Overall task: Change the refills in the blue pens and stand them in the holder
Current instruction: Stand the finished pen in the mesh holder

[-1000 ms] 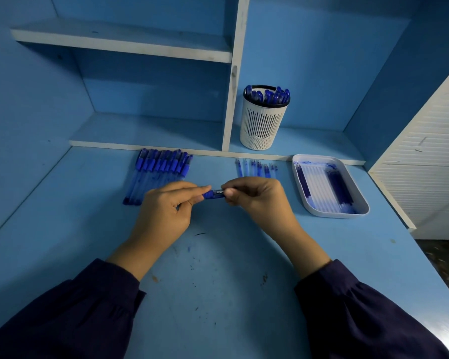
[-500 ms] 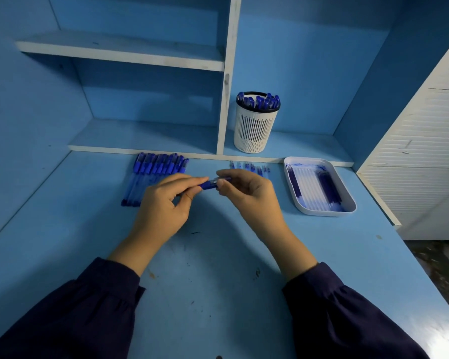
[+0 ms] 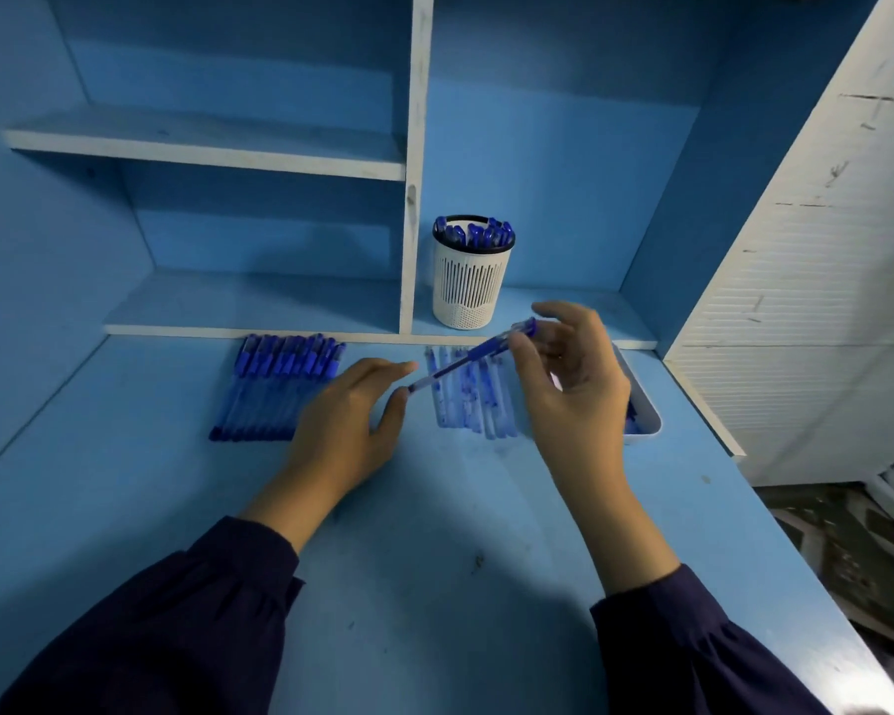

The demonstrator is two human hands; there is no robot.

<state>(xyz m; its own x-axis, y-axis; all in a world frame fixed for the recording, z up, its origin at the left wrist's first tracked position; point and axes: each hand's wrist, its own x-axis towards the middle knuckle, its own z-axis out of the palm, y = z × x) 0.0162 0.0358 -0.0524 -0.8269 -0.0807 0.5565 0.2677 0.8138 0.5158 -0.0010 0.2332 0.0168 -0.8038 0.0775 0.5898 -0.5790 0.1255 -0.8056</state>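
My right hand [image 3: 574, 384] pinching a tilted blue pen [image 3: 468, 361] near its capped end, my left hand [image 3: 347, 420] slack and open, thumb by the tip, clear refills [image 3: 491, 405] on the desk [image 3: 434, 534] beneath, row of pens [image 3: 280, 387] at left, white slotted holder [image 3: 470, 286] with capped pens behind, white tray [image 3: 643, 410] partly hidden at right.

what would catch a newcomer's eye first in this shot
The right hand pinches a blue pen slantwise above the middle of the desk, its tip close to the open left hand. Behind them a white holder, blue caps poking out, stands on the low shelf. A row of pens lies at the desk's back left.
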